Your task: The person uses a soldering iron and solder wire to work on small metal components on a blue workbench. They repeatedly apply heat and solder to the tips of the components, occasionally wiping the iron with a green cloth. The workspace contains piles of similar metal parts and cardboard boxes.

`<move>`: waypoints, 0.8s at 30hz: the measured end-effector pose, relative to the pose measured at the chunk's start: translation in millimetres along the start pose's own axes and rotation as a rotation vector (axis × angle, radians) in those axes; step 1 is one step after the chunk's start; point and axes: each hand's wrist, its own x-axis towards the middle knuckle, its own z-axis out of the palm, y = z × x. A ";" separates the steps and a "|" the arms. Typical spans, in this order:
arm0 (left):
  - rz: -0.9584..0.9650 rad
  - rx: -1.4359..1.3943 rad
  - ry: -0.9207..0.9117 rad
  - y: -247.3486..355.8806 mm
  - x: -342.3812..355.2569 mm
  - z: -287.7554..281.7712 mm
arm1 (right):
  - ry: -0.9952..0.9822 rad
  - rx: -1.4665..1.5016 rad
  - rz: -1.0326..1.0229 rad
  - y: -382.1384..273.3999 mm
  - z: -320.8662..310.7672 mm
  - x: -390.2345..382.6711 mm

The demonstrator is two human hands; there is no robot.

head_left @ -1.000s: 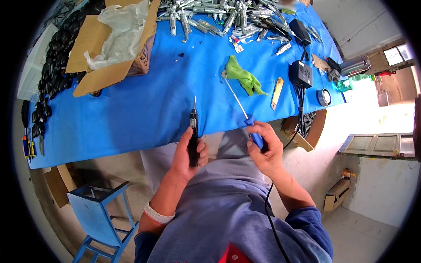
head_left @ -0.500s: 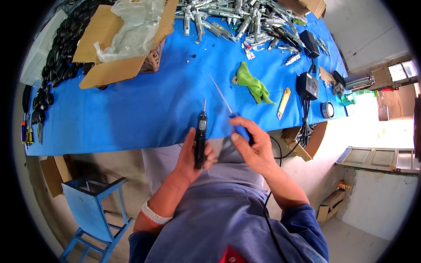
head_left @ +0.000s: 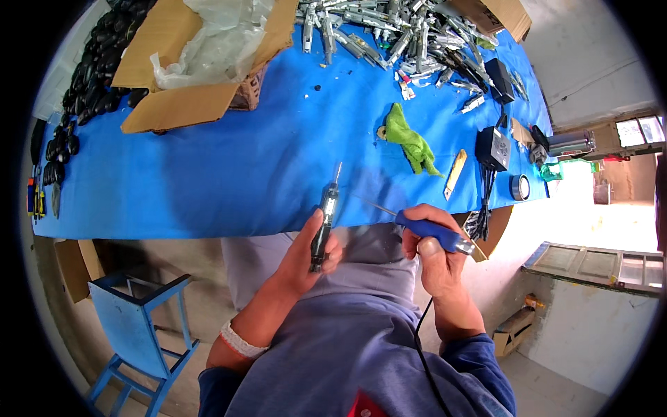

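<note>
My left hand [head_left: 303, 254] is closed round a slim black-cased piece [head_left: 322, 235] with a silvery metal part along its inside. A thin metal rod points out of its far end. To the right, my right hand [head_left: 439, 260] grips a blue-handled screwdriver [head_left: 425, 226]. Its thin shaft points left toward the far end of the black piece, and the two appear apart. Both hands are above my lap, by the near edge of the blue-covered table [head_left: 236, 187].
A green cloth [head_left: 408, 139] lies beyond my right hand, beside a yellowish strip [head_left: 456, 174]. Metal parts [head_left: 410, 38] are heaped at the back. An opened cardboard box [head_left: 180, 111] and many black casings [head_left: 94, 76] sit left. A black power box [head_left: 492, 147] and cables stand right.
My right hand has moved right and turned, so the screwdriver now lies flatter, its shaft pointing left. The black piece in my left hand has tilted to the right, showing more metal.
</note>
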 end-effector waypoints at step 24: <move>-0.107 0.077 0.183 12.7 -0.5 22.2 | 0.268 0.672 -0.391 -19.8 37.6 67.9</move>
